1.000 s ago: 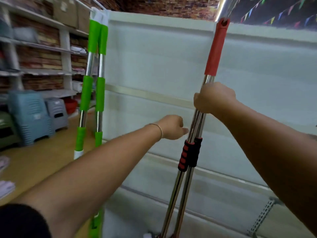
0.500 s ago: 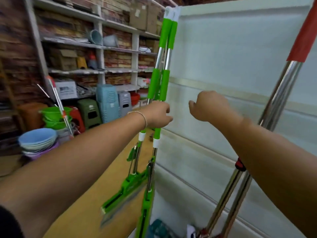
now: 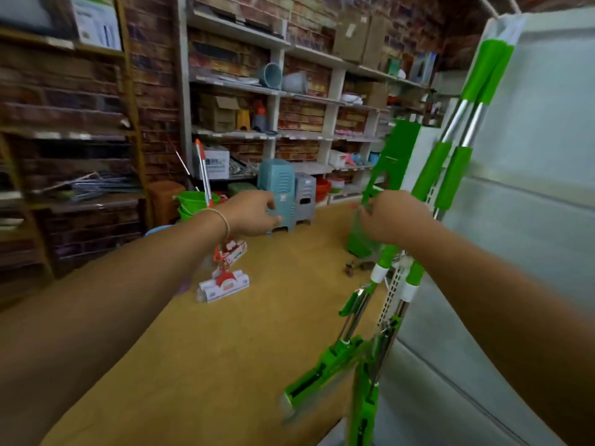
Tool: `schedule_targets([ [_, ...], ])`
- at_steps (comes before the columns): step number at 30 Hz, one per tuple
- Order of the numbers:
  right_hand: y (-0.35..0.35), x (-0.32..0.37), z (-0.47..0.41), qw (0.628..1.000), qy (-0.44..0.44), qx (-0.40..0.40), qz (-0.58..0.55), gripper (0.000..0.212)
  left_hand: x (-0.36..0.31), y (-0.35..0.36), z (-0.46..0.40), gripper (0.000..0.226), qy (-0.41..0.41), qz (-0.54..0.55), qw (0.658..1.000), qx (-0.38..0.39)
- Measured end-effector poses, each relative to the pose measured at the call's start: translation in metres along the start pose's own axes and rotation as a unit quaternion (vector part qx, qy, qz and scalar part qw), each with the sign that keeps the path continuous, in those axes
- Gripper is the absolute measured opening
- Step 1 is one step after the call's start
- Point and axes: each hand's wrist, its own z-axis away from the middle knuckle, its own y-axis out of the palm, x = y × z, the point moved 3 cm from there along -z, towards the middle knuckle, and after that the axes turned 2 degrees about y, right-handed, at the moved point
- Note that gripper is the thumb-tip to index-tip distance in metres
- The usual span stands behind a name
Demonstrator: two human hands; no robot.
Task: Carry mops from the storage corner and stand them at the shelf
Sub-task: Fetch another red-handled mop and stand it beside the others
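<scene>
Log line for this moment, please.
phase: between carries | left hand: free, loosely curled | right hand: free | green mops: leaning on white panel | red mop: by far shelf

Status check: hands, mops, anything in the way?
Left hand and right hand loosely curled, holding nothing. Two green-handled mops lean on the white panel. Red-and-white mop head lies on the floor ahead.

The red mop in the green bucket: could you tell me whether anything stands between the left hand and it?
Nothing visible blocks it. The left hand hangs in open air, and the red mop stands in the green bucket just beyond it. The blue stool is off to the right.
</scene>
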Motion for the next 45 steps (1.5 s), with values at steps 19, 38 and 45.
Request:
schedule_targets([
  [19,0.030,0.301,-0.090,0.991,-0.124,0.014,-0.044,0.048,0.269,-0.089,0.035,0.044,-0.108,-0.055,0.993,-0.016],
  [38,0.104,0.373,-0.293,0.981,-0.176,0.025,-0.077,0.045,0.366,-0.078,-0.141,0.040,-0.140,-0.079,0.987,-0.020],
  [45,0.126,0.349,-0.406,0.983,-0.164,0.015,-0.078,0.047,0.375,-0.065,-0.262,0.041,-0.121,-0.068,0.990,-0.026],
])
